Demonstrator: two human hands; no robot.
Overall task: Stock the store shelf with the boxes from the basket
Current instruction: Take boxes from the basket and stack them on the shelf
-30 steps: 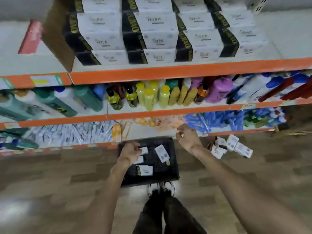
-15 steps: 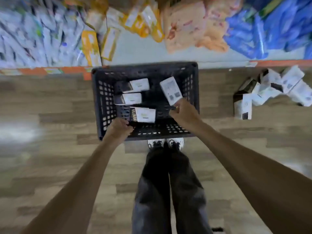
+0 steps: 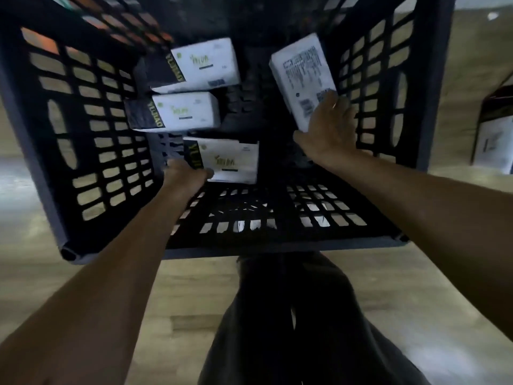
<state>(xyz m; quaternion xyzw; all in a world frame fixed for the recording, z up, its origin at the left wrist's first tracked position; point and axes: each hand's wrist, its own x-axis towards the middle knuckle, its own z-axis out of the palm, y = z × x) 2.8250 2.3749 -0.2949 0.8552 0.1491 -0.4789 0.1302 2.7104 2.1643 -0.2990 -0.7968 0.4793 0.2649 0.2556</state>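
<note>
Reaching into the basket [image 3: 55, 151], left hand [image 3: 185, 177] grasps the nearest box [image 3: 230, 159], right hand [image 3: 331, 129] grasps a tilted box [image 3: 301, 73] — pickup step; next, likely lifting both to the shelf.

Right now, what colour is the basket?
The basket is black, best seen in the head view.

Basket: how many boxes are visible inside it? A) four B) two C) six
A: a first box and a second box lie free, the left hand grips a third box, and the right hand holds a fourth box.
</note>
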